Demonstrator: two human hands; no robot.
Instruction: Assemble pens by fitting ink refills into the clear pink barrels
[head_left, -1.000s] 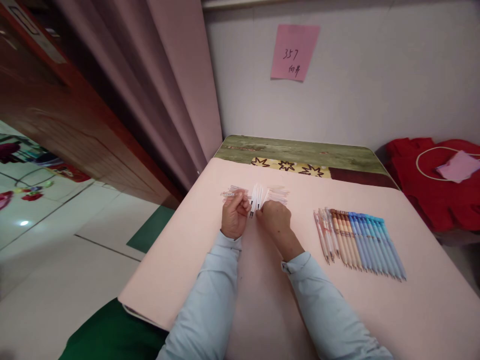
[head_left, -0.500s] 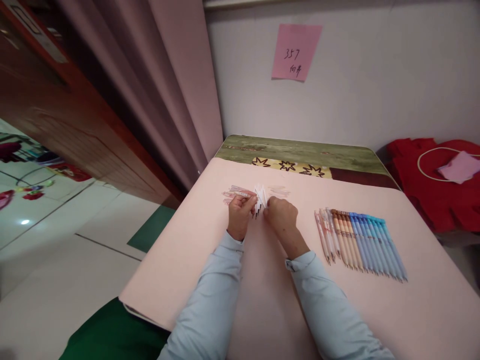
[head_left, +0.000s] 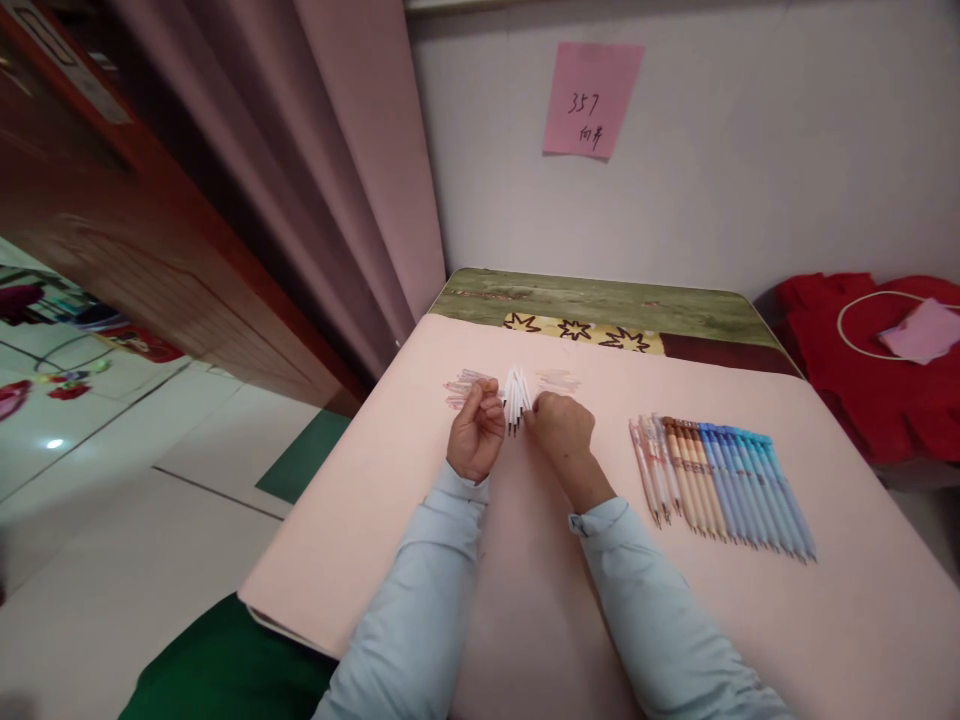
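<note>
Both hands meet at the far middle of the pink table [head_left: 525, 600]. My left hand [head_left: 475, 440] and my right hand [head_left: 560, 430] are curled on either side of a small bundle of white pen refills [head_left: 515, 398], pressing it together with its dark tips pointing toward me. Thin clear pen barrels [head_left: 466, 386] lie on the table just beyond my left hand, and a few more clear pieces [head_left: 556, 380] lie beyond my right hand. A neat row of assembled pens [head_left: 716, 482], white, tan and blue, lies to the right.
A green patterned table edge [head_left: 600, 300] adjoins the wall behind. A pink note [head_left: 592, 98] hangs on the wall. Red cloth with a pink item [head_left: 885, 350] sits at the right. A curtain [head_left: 337, 180] and wooden door stand at the left, with tiled floor below.
The spread refills have been gathered into a tighter bundle between my hands. My left hand turned slightly, fingers curling in; the loose clear barrels beside it are more exposed.
</note>
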